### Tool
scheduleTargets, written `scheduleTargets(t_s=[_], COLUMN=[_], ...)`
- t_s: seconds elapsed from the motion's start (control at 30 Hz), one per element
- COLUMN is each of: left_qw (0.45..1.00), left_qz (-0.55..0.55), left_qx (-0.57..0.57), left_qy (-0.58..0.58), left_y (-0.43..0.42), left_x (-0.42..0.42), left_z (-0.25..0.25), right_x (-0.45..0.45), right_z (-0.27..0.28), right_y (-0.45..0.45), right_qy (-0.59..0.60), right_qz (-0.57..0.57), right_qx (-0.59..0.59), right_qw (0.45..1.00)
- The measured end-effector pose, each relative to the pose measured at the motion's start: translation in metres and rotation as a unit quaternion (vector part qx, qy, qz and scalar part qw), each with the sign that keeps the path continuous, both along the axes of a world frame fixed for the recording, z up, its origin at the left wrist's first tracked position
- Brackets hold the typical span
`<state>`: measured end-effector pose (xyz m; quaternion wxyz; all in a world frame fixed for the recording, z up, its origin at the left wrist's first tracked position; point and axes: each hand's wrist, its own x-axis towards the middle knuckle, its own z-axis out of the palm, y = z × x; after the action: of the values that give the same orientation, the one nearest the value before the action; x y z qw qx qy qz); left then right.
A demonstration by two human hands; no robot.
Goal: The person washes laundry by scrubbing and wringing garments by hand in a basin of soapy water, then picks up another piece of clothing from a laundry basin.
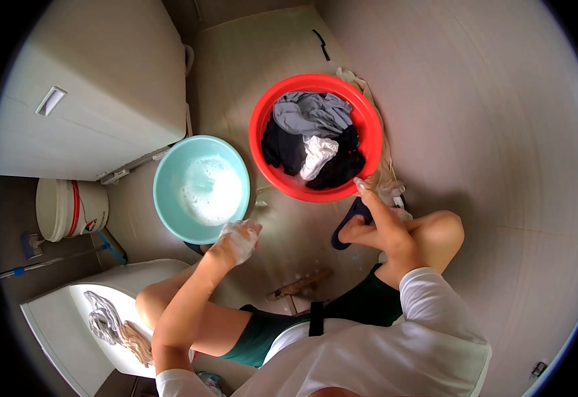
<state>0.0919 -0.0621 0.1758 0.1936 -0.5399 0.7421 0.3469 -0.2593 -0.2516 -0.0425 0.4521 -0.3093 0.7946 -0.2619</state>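
White suds cover my left hand (239, 239), which is at the lower right rim of the teal basin (163, 188). Foam and blur hide its fingers, so I cannot tell how they are set or whether they hold anything. Foamy water (211, 190) lies in that basin. My right hand (363, 188) is closed on the lower right rim of the red basin (261, 155). Inside the red basin are a grey cloth (309, 112), black clothes (335, 169) and a crumpled white cloth (318, 157).
A white cabinet (103, 86) stands at the upper left, with a white bucket (87, 208) below it. Grey and beige cloths (107, 321) lie on a white surface at the lower left. A wooden-headed brush (300, 284) is on the floor between my legs.
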Motion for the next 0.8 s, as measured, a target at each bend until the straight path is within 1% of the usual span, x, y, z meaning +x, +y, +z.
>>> scheduleTargets(t_s=[0.03,0.1,0.13,0.17,0.2,0.23,0.27,0.3,0.33,0.4,0.43,0.47,0.5,0.53,0.57,0.6,0.63,0.7,0.73,0.77,0.8], left_qw=[1.000,0.997,0.993,0.989,0.983,0.974,0.968,0.963,0.956,0.950,0.946,0.937,0.941,0.942,0.939,0.940,0.938,0.932,0.940,0.948,0.956], left_qz=[0.026,0.062,0.108,0.140,0.173,0.206,0.235,0.259,0.284,0.297,0.305,0.332,0.333,0.332,0.329,0.318,0.323,0.335,0.314,0.291,0.267], left_qx=[-0.009,-0.022,0.007,0.037,0.065,0.092,0.077,0.063,0.053,0.085,0.107,0.101,0.042,-0.017,-0.077,-0.089,-0.087,-0.084,-0.085,-0.087,-0.090], left_qy=[0.014,0.031,0.042,0.019,-0.005,-0.029,-0.034,-0.041,-0.047,-0.036,-0.032,-0.045,-0.049,-0.055,-0.058,-0.085,-0.094,-0.110,-0.100,-0.090,-0.080], left_y=[-0.004,0.005,0.006,0.006,0.004,0.001,-0.005,-0.001,0.003,0.000,0.000,0.000,0.001,0.009,0.013,0.011,0.009,0.003,0.001,-0.002,-0.005], left_x=[0.006,0.020,0.029,0.036,0.043,0.051,0.060,0.064,0.061,0.051,0.040,0.028,0.029,0.029,0.029,0.024,0.020,0.012,0.004,-0.006,-0.017], left_z=[-0.004,-0.039,-0.055,-0.063,-0.068,-0.077,-0.090,-0.113,-0.125,-0.142,-0.136,-0.130,-0.145,-0.174,-0.192,-0.191,-0.192,-0.192,-0.187,-0.183,-0.181], right_x=[-0.005,-0.017,-0.016,-0.007,0.003,0.011,0.021,0.025,0.027,0.035,0.037,0.037,0.040,0.044,0.050,0.055,0.058,0.063,0.066,0.077,0.094], right_z=[0.013,0.017,0.027,0.043,0.059,0.071,0.089,0.092,0.085,0.069,0.062,0.055,0.055,0.054,0.057,0.059,0.063,0.074,0.083,0.085,0.076], right_y=[-0.016,-0.021,-0.023,-0.026,-0.029,-0.032,-0.044,-0.045,-0.042,-0.039,-0.040,-0.040,-0.043,-0.040,-0.039,-0.037,-0.035,-0.026,-0.025,-0.021,-0.014], right_qy=[0.031,0.081,0.240,0.389,0.523,0.499,0.477,0.452,0.415,0.362,0.343,0.340,0.338,0.346,0.355,0.364,0.363,0.388,0.355,0.297,0.217], right_qz=[0.047,0.125,0.201,0.271,0.330,0.378,0.426,0.470,0.478,0.478,0.483,0.489,0.496,0.495,0.493,0.491,0.478,0.474,0.521,0.586,0.624], right_qx=[0.026,0.082,0.002,-0.078,-0.155,-0.148,-0.143,-0.133,-0.104,-0.033,0.015,0.030,0.046,0.050,0.054,0.059,0.058,-0.110,-0.258,-0.297,-0.290], right_qw=[0.998,0.985,0.950,0.877,0.770,0.765,0.755,0.747,0.767,0.800,0.805,0.803,0.798,0.796,0.793,0.789,0.798,0.783,0.732,0.693,0.692])
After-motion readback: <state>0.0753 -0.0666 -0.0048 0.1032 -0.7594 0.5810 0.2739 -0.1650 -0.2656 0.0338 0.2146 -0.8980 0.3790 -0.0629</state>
